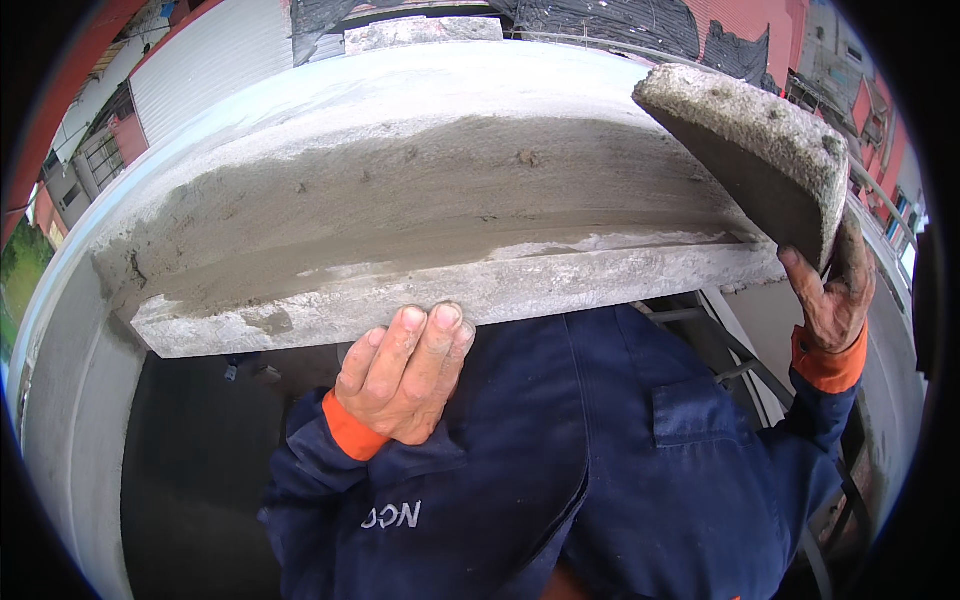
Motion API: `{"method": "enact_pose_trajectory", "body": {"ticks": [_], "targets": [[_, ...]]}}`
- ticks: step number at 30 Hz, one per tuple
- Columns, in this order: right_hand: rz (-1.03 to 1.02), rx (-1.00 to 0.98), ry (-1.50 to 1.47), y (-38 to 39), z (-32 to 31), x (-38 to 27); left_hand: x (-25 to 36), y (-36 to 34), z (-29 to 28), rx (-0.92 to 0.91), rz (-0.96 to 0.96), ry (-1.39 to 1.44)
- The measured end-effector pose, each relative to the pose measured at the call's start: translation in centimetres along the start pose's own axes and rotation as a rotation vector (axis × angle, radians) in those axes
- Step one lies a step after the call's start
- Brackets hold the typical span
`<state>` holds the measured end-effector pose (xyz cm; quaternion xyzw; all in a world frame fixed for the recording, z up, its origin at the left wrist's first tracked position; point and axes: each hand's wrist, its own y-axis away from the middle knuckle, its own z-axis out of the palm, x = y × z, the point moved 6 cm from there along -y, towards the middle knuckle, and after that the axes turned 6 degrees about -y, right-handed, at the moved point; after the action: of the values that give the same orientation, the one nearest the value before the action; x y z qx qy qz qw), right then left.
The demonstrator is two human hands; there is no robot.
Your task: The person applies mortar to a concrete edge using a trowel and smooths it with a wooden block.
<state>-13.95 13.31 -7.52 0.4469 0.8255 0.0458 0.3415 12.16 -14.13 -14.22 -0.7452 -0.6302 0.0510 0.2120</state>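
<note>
A long, pale, cement-smeared ledge (520, 288) runs across in front of my body, its square left end showing. My left hand (410, 370) lies against its front face near the middle, fingers extended side by side with the fingertips on the surface. Up at the right, my right hand (838, 290) grips the lower end of a thick slab-like piece (765, 130) crusted with rough grey cement, one darker flat face turned down to the left. That piece is raised and tilted above the ledge's right end; its exact kind is unclear. Behind the ledge spreads a grey mortar surface (400, 185).
A whitish rim (450, 85) curves behind the mortar, and a grey side wall (75, 370) stands at the left. Dark metal bars, apparently a ladder (735, 368), sit below right. Dark netting (620, 25), a corrugated panel (215, 65) and buildings show beyond.
</note>
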Motion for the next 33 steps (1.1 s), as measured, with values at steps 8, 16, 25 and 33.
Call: {"method": "enact_pose_trajectory", "body": {"ticks": [8,16,25,33], "targets": [[-0.231,-0.120,0.082,-2.4,2.1,-3.3,0.1,-0.2,-0.3,0.011,-0.081,-0.004],[-0.275,-0.075,-0.018,-4.0,2.8,-6.3,-0.2,-1.4,-1.8,0.096,-0.147,0.078],[-0.663,0.004,-0.119,-10.8,6.7,-22.3,-0.9,-1.6,-1.2,0.166,-0.121,0.215],[-0.597,-0.003,-0.132,-9.9,7.7,-23.4,-2.3,-0.8,-3.3,0.437,-0.231,0.198]]}}
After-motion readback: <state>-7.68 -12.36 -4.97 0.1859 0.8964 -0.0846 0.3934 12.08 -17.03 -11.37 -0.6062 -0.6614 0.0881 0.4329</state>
